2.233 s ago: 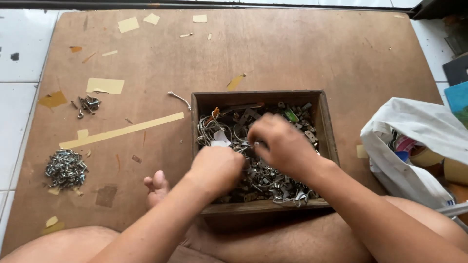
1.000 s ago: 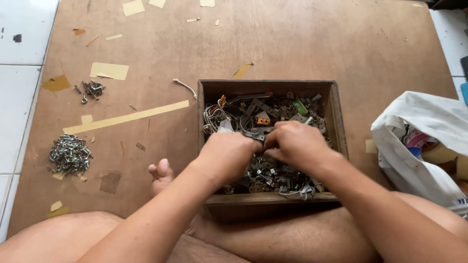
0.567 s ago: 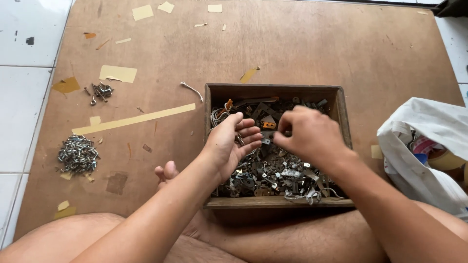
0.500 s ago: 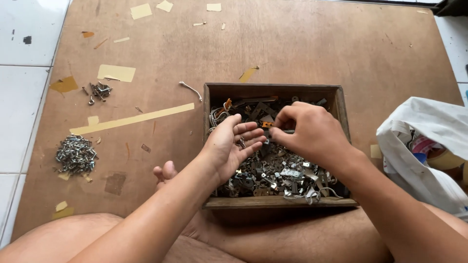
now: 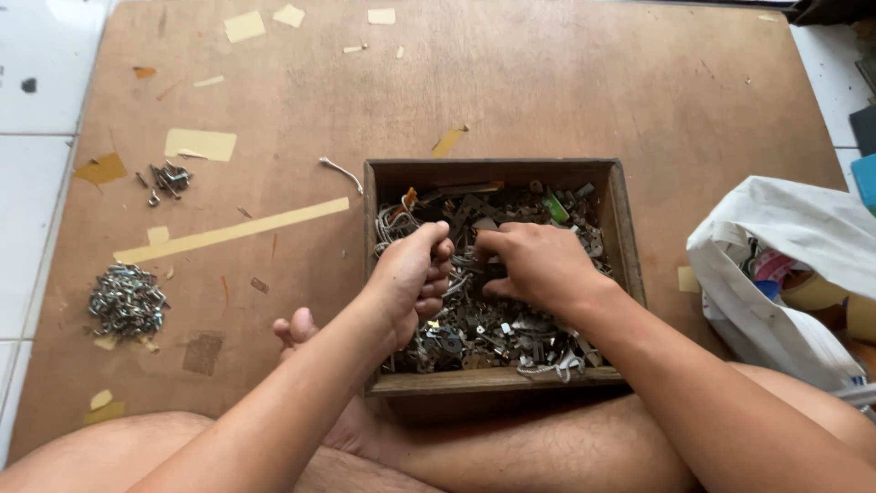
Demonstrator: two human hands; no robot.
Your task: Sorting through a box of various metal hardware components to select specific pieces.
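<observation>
**Two hands sorting scrap metal in a wooden box**

Left hand (image 5: 412,277) clenched on a few small pieces; right hand (image 5: 537,265) curled, grip state unclear. Wooden box (image 5: 497,381) near centre on brown floor board (image 5: 566,91). Metal bits (image 5: 484,324): hard, tangled, likely sharp-edged; best pinched singly by flat sides.

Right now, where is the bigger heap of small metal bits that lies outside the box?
The heap lies on the brown board, far left of the wooden box, near the white tiles.

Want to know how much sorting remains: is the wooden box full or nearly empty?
Fairly full: small metal parts cover the open brown wooden box's whole floor.
</observation>
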